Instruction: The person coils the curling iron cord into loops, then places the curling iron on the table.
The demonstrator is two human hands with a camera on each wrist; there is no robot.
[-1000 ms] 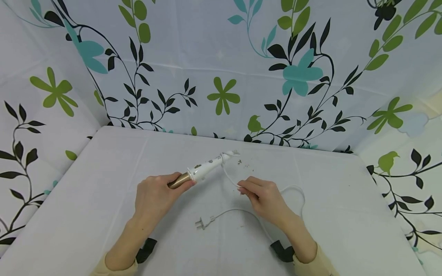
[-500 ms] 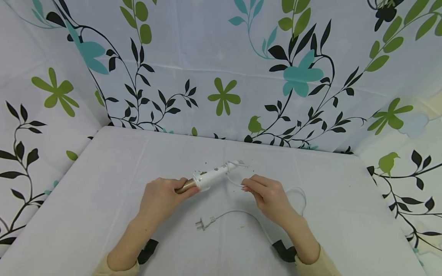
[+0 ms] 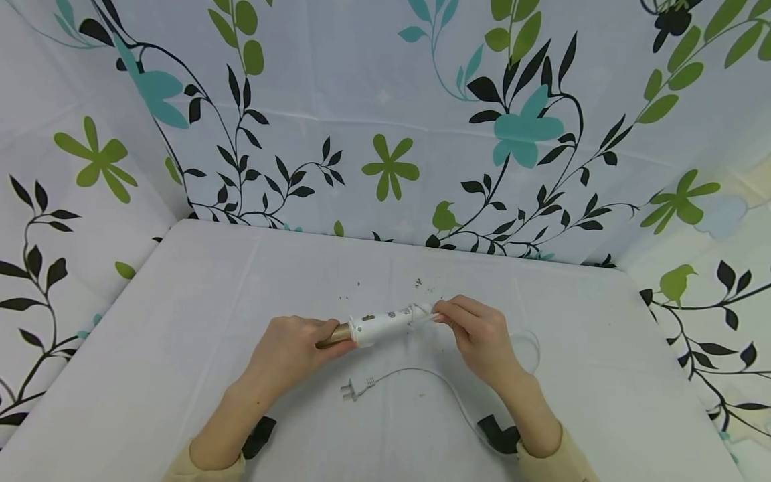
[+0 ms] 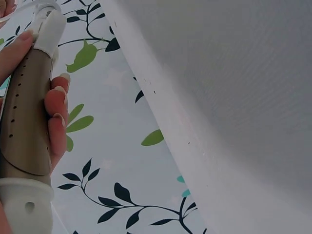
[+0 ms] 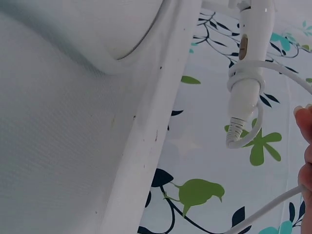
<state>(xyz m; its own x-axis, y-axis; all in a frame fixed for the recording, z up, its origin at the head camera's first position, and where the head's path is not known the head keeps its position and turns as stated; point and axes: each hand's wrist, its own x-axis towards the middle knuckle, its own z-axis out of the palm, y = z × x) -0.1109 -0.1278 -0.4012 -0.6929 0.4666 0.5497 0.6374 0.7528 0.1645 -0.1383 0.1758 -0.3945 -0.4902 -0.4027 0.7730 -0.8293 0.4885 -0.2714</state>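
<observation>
In the head view, my left hand (image 3: 301, 343) grips a curling iron (image 3: 388, 324) by its gold barrel, white handle pointing right. The left wrist view shows fingers curled round the perforated barrel (image 4: 27, 112), the thumb near its white tip. My right hand (image 3: 480, 338) pinches the white cord close to the handle's end. Up close in the right wrist view, the cord (image 5: 280, 67) loops round the handle (image 5: 246, 97) below a small gold button; only fingertips (image 5: 304, 122) of that hand appear at the right edge.
The two-pin plug (image 3: 355, 388) lies on the white-covered table (image 3: 181, 375) in front of the hands, its cord running right under the right wrist. Dark specks (image 3: 418, 284) are scattered behind the iron. Leaf-patterned fabric (image 3: 337, 80) hangs around the table. Black pieces (image 3: 500, 435) sit below the wrists.
The curling iron has come lower and to the right with my left hand. My right hand has shifted up and slightly right, now right at the handle's end with the cord.
</observation>
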